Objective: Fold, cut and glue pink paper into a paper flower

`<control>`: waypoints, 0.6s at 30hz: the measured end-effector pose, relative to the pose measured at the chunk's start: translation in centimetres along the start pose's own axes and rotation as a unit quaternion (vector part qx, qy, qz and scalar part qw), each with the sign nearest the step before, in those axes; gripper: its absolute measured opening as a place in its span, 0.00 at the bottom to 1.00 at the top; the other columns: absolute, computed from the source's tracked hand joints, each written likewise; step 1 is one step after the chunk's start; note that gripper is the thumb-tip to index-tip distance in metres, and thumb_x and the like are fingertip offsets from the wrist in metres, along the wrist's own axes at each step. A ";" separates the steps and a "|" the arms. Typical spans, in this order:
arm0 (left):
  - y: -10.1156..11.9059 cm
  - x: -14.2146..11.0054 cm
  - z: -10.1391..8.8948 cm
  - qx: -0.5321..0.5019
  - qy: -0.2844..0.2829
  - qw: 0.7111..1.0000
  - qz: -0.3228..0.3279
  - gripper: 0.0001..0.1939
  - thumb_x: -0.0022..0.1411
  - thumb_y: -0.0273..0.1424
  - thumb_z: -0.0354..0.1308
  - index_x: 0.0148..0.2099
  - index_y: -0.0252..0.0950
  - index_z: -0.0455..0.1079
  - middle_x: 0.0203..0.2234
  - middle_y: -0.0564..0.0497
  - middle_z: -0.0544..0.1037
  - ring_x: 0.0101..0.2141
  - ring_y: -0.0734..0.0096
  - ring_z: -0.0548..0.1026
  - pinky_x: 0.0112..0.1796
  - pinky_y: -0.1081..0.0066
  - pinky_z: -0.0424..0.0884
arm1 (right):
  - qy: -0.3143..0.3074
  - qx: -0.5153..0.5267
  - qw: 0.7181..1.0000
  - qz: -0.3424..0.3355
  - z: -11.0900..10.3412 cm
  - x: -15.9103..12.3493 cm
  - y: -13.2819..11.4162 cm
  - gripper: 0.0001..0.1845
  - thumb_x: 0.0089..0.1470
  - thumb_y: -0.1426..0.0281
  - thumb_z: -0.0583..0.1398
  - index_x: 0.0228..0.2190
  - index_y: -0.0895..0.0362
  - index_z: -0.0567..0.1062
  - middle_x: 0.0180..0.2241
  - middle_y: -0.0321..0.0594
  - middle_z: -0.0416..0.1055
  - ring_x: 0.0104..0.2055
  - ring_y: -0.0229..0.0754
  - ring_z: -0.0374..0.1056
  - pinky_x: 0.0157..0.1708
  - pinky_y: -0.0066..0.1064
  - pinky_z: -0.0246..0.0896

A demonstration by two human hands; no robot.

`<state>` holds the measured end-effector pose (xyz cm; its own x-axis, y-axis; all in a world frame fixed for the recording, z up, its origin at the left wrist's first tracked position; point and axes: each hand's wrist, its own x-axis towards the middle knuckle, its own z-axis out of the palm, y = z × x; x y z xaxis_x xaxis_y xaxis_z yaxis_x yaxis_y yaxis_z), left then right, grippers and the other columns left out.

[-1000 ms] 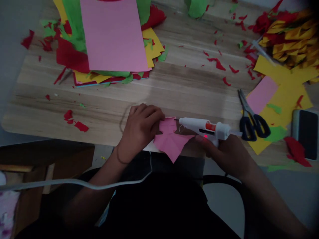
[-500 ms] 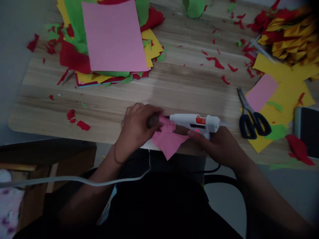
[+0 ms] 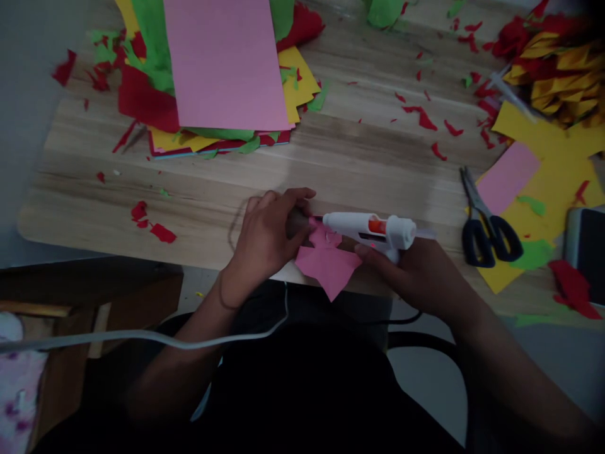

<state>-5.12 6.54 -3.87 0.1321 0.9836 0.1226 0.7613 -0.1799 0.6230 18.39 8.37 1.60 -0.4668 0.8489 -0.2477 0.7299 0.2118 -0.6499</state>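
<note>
Near the table's front edge, my left hand (image 3: 269,230) pinches the upper left side of a pink folded paper piece (image 3: 329,270), whose pointed lower part spreads toward me. My right hand (image 3: 416,271) is closed round the handle of a white hot glue gun (image 3: 366,227) with an orange patch and a small red light. The gun lies level and points left. Its nozzle is at the top of the pink paper, close to my left fingers; whether it touches the paper, I cannot tell. A clear glue stick pokes out of its back end.
Dark-handled scissors (image 3: 486,236) lie on yellow paper (image 3: 562,183) at the right, near a dark device (image 3: 586,252). A pink sheet (image 3: 227,69) tops a paper stack at the back left. Folded yellow pieces (image 3: 562,82) pile up at the back right. A white cord (image 3: 179,342) crosses the lower left.
The pink paper has turned slightly, so its wide lower part faces up more fully. My left hand has shifted a little right, its index finger lifted. The glue gun stays at the paper.
</note>
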 end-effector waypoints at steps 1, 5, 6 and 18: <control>0.0 0.0 0.0 0.000 0.000 1.000 0.000 0.23 0.61 0.32 0.65 0.57 0.44 0.66 0.42 0.52 0.80 0.43 0.62 0.75 0.45 0.59 0.64 | 0.004 -0.007 1.000 -0.004 0.0 0.0 0.0 0.19 0.61 0.55 0.56 0.33 0.56 0.79 0.24 0.41 0.76 0.25 0.44 0.72 0.24 0.31 0.59; -0.2 0.0 0.1 -0.003 -0.004 1.000 0.003 0.24 0.61 0.32 0.65 0.58 0.44 0.66 0.42 0.52 0.81 0.43 0.61 0.75 0.45 0.58 0.64 | 0.016 -0.034 0.999 -0.030 0.0 0.0 -0.1 0.19 0.62 0.56 0.57 0.32 0.56 0.79 0.23 0.41 0.76 0.23 0.43 0.71 0.23 0.32 0.57; -0.2 0.0 0.2 -0.005 -0.004 1.000 0.003 0.24 0.61 0.32 0.65 0.59 0.44 0.65 0.42 0.52 0.81 0.43 0.61 0.75 0.45 0.58 0.64 | 0.017 -0.041 0.998 -0.036 0.0 0.1 -0.1 0.19 0.62 0.56 0.57 0.33 0.56 0.79 0.24 0.41 0.76 0.24 0.43 0.72 0.23 0.32 0.57; -0.2 0.0 0.4 0.052 -0.008 0.998 0.020 0.09 0.64 0.36 0.62 0.47 0.44 0.75 0.46 0.51 0.77 0.46 0.59 0.73 0.44 0.58 0.61 | 0.056 -0.071 0.994 -0.067 0.3 -0.8 1.5 0.16 0.60 0.61 0.56 0.30 0.57 0.80 0.19 0.39 0.73 0.19 0.42 0.68 0.19 0.30 0.56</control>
<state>-5.02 6.60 -4.33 0.1734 0.9758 0.1330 0.8168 -0.2179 0.5341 19.66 7.89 0.61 -0.5121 0.8553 -0.0782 0.7311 0.3863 -0.5624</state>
